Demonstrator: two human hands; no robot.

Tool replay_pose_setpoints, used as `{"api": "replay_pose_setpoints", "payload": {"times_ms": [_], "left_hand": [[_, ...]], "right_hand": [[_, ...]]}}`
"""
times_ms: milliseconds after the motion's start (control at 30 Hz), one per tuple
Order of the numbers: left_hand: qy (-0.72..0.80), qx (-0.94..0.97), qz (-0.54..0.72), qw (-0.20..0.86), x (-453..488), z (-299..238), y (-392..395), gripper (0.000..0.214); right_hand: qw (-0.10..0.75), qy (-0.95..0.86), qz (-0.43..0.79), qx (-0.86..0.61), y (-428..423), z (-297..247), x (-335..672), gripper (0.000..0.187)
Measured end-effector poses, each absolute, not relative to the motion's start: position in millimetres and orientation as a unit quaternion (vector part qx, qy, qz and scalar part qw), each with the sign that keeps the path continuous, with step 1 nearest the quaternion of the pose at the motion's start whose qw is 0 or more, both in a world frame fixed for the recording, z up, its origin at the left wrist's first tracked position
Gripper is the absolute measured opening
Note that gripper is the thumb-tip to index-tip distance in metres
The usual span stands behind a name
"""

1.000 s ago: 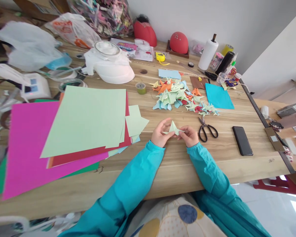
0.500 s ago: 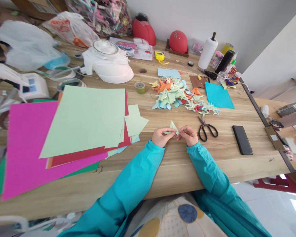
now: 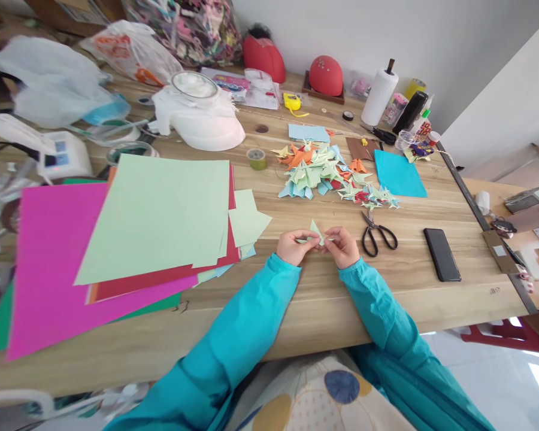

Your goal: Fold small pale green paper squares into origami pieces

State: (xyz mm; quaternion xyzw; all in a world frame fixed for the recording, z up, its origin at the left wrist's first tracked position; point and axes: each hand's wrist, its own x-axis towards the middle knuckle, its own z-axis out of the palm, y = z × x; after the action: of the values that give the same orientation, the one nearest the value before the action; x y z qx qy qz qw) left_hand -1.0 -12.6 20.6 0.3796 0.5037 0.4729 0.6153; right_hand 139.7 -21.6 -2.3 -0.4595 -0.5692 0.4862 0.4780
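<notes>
A small folded piece of pale green paper (image 3: 315, 228) is pinched between my two hands, its pointed tip upward. My left hand (image 3: 295, 246) is closed on its left side. On the right side, my right hand (image 3: 344, 247) grips the paper with thumb and fingers; the fingertips hide part of the folds. Black-handled scissors (image 3: 375, 233) lie just right of my right hand. Beyond my hands is a heap of folded paper figures (image 3: 312, 172) in green, orange, blue and red.
Left of my hands lie large coloured sheets (image 3: 161, 215) and small green paper squares (image 3: 248, 226). A phone (image 3: 442, 254) rests at the right. Farther back are a turquoise sheet (image 3: 399, 173), a tape roll (image 3: 256, 158), a yellow tape measure (image 3: 292, 102) and a white bottle (image 3: 379, 96).
My right hand's fingers have shifted slightly on the folded paper, which both hands still hold. The camera view has moved a little.
</notes>
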Motion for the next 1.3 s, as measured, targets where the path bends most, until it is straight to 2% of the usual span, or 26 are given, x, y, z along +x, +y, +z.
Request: {"api": "replay_pose_setpoints", "payload": {"times_ms": [267,800,933,1300], "left_hand": [[0.490,0.424,0.459,0.608,-0.6,16.0,-12.9,0.036],[0.499,0.432,0.442,0.607,-1.7,25.6,-13.1,0.035],[0.507,0.441,0.437,0.598,-2.2,22.4,-13.1,0.034],[0.504,0.470,0.444,0.573,-1.9,20.2,-14.5,0.035]], "right_hand": [[0.475,-0.587,0.462,-0.465,-21.6,-3.0,142.5,0.027],[0.476,-0.564,0.488,-0.465,-23.5,3.4,141.9,0.038],[0.501,-0.542,0.481,-0.473,-22.3,7.6,142.5,0.040],[0.504,-0.529,0.499,-0.466,-20.6,3.6,138.6,0.035]]}}
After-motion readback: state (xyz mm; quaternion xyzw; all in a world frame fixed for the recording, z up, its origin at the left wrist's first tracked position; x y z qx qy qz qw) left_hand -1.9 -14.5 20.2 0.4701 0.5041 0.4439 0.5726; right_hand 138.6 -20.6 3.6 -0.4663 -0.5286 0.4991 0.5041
